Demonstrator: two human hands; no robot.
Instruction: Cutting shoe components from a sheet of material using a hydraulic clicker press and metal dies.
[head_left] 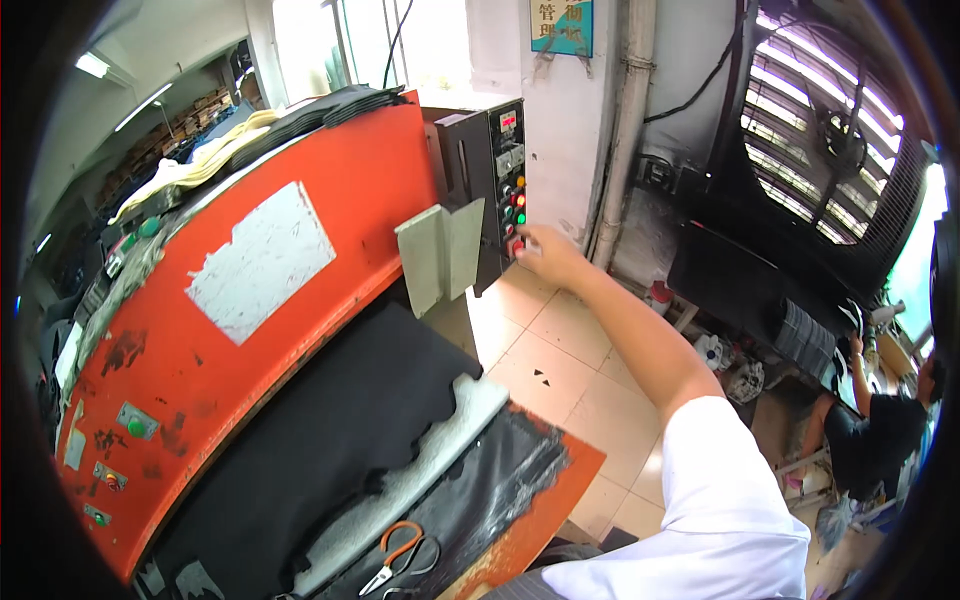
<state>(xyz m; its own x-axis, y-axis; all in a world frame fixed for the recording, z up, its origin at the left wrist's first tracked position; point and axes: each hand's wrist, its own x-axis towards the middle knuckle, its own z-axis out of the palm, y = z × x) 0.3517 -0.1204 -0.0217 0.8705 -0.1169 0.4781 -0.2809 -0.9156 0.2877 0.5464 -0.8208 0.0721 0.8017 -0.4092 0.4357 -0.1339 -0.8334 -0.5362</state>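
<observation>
From my seat I see the right hand (545,255) stretched out toward one o'clock, its fingertips (520,244) pressed against the lower buttons of the control panel (508,175). That panel is a dark upright box fixed to the end of the orange press (300,290), near the twelve o'clock part of the view; its long axis runs vertically, with a small red display at the top and a column of red and green buttons below, and its face turns toward the tiled floor (560,360) at about four o'clock. The hand holds nothing: the fingers are drawn narrowly together and bent at the panel, the back of the hand facing up. The forearm runs straight from the white sleeve (720,490) at five o'clock up to the wrist, elbow nearly locked. I cannot see the left hand anywhere.

A grey folded metal plate (440,255) hangs just beside the panel at its nine o'clock side. Below the press head a sheet of black material (330,440) lies over the bench (540,500), with a pale foam strip (420,470) along its edge. Orange-handled scissors (400,555) rest at six o'clock, blades pointing toward seven. At three o'clock, well apart, another person in a dark shirt (885,430) sits below a large wall fan (830,140).
</observation>
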